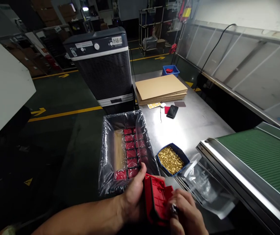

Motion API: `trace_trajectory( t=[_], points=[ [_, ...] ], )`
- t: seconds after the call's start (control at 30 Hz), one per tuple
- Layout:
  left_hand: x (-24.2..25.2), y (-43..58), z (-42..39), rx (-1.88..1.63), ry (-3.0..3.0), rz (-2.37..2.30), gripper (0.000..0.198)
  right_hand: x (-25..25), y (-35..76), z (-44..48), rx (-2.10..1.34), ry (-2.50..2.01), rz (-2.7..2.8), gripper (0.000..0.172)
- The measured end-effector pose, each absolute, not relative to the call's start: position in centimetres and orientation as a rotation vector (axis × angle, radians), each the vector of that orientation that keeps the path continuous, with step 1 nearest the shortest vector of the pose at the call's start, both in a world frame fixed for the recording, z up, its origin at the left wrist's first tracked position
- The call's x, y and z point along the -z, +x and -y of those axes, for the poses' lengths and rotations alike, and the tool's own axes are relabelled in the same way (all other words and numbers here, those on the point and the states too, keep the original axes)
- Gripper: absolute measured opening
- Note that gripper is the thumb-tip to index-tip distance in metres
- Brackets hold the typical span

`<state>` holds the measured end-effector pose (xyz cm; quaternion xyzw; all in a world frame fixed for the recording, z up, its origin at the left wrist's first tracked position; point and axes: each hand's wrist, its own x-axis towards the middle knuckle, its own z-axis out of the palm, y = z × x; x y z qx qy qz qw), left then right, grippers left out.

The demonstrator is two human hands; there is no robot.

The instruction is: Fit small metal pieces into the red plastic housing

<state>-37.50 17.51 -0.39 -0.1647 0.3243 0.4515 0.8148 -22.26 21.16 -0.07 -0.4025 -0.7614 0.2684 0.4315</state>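
My left hand [135, 192] grips a red plastic housing [158, 197] by its left side, thumb up along the edge. The housing is tilted, with its open, ribbed inside facing me and a black strip along its rim. At its lower right, my right hand [185, 210] is closed around a small dark, shiny thing [173, 209], mostly hidden by the fingers. Just beyond my hands stands a bin [105, 143] lined with clear plastic, holding rows of red parts [130, 145] and a strip of brown cardboard [119, 148].
A blue tray of small brass-coloured pieces [170, 160] and clear plastic bags [208, 186] lie on the metal table [198, 120]. Cardboard sheets [161, 86], a black phone-like object [172, 111] and a blue basket [171, 74] are farther back. A green conveyor [259, 150] borders the right; an air cooler [105, 71] stands behind.
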Motion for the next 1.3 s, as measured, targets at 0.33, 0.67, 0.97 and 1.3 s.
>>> trace_trajectory(
  t=[0.33,0.67,0.97,1.3],
  points=[
    [-1.4,-38.8,-15.1,-1.07,1.299,-1.374,0.049,0.2,-22.0,-21.3,-1.107,-1.213,1.376,0.038],
    [-2.7,-38.6,-15.9,-0.954,0.822,-1.14,0.037,1.5,-21.5,-20.7,-1.57,-1.178,0.974,0.037],
    [-3.1,-39.3,-16.7,-0.822,1.411,-1.279,0.055,-1.1,-21.9,-22.0,-1.54,-1.157,1.233,0.039],
    [-1.5,-39.1,-15.8,-1.079,1.218,-1.159,0.05,2.4,-21.4,-21.9,-1.913,-1.298,0.192,0.052]
  ],
)
